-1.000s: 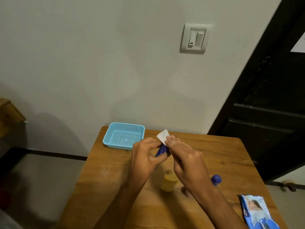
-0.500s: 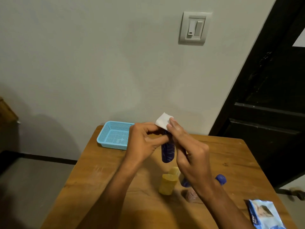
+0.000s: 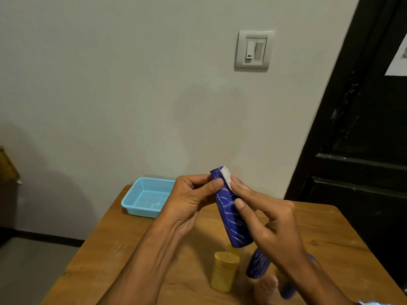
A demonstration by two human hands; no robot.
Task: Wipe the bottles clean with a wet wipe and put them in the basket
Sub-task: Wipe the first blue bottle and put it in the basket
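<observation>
Both forearms are showing totally bare, no sleeves. The left hand (image 3: 189,199) and right hand (image 3: 271,225) aren't wearing rings or watches.

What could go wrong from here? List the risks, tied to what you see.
1. The held bottle is tilted in the air, pinched by fingertips of the left hand and right hand; it could slip while being rubbed with the wipe.
2. If dropped, it would likely hit the yellow bottle and blue bottle standing right below and topple them.
</observation>
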